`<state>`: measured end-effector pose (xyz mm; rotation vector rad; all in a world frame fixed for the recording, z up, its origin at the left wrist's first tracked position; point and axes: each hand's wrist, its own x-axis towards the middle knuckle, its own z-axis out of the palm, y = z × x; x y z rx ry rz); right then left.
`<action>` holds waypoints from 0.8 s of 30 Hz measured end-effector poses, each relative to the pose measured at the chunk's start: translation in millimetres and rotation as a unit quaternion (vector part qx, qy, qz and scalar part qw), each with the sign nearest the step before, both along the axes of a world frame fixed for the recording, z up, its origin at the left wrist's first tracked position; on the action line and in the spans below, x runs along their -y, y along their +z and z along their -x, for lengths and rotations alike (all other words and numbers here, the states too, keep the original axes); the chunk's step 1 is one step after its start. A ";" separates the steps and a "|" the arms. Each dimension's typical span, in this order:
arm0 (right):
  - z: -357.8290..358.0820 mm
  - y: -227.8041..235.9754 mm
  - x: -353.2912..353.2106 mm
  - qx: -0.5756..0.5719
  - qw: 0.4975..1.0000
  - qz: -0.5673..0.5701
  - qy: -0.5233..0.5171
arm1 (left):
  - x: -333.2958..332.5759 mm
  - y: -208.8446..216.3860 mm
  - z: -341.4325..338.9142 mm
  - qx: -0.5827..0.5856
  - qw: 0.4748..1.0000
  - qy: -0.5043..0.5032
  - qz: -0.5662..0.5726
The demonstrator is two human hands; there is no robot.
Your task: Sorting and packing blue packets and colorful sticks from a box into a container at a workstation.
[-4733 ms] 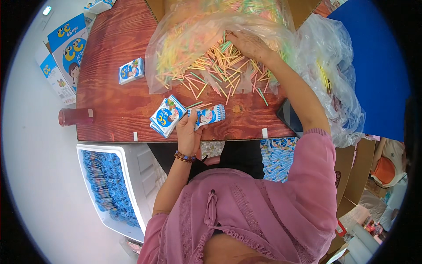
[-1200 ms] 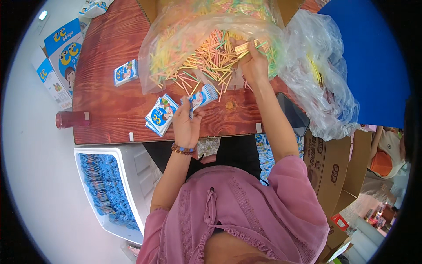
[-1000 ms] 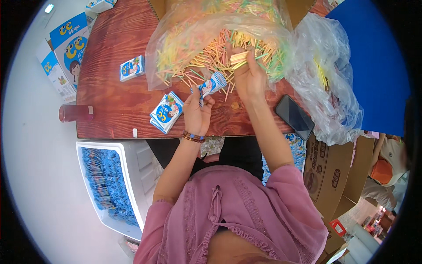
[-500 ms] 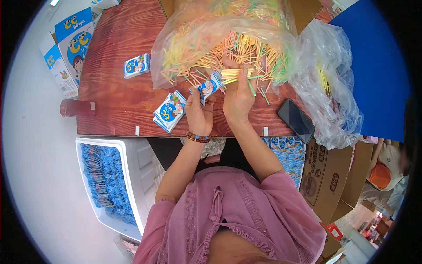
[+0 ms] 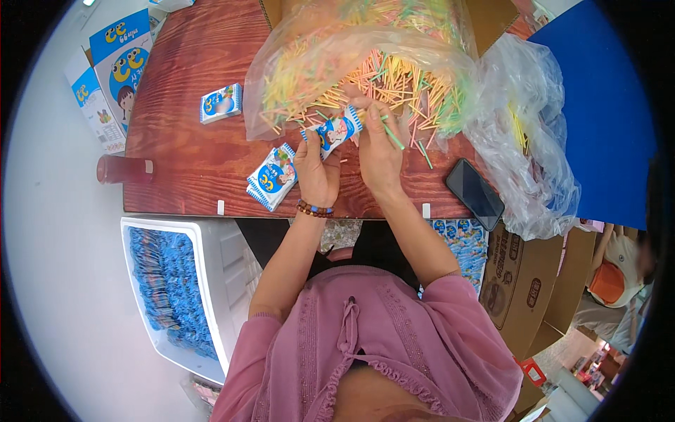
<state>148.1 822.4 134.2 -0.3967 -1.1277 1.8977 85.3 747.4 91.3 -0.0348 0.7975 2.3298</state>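
My left hand (image 5: 318, 172), with a beaded bracelet at its wrist, is closed on a small blue-and-white packet (image 5: 333, 133). At the packet's upper right end, my right hand (image 5: 380, 156) grips a bunch of thin candy sticks. A green candy stick (image 5: 393, 135) pokes out past its fingers; most of the bunch is hidden by the fingers and the packet. Behind both hands, loose pink, yellow and green candy sticks (image 5: 404, 83) spill from a large clear plastic bag (image 5: 281, 53). Flat packets (image 5: 271, 177) lie overlapped left of my left hand.
Another packet stack (image 5: 221, 103) lies farther left on the red wooden table (image 5: 176, 155). A phone (image 5: 474, 193) and a crumpled clear bag (image 5: 527, 176) lie at the right. Below the left edge stands a white foam box (image 5: 232, 281) of packets; a reddish cup (image 5: 125, 169) is at the left.
My right hand has brought the candy sticks left against the packet's end, so fewer of them show. The packet has shifted slightly right and up in my left hand.
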 end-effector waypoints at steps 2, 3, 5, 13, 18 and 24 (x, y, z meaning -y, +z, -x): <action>3.8 0.9 -3.5 -0.032 0.999 0.017 0.014 | -2.0 1.9 1.5 -0.012 1.000 -0.022 -0.015; 6.2 1.8 -4.7 -0.064 0.997 0.035 0.028 | -2.4 0.2 3.2 -0.013 1.000 -0.020 -0.016; 9.5 7.7 -8.2 -0.077 0.997 0.010 0.023 | -3.5 -2.8 6.0 -0.016 0.999 -0.032 -0.042; 8.6 24.8 -17.3 -0.057 0.988 -0.061 0.129 | -7.6 6.0 4.1 0.017 0.994 -0.070 -0.080; -2.8 28.7 -16.5 0.082 0.987 -0.137 0.036 | 2.0 -13.0 21.3 0.064 0.978 -0.093 -0.176; -3.0 17.9 -0.1 0.198 0.964 -0.180 0.004 | -9.2 11.5 8.6 0.032 0.985 -0.084 -0.144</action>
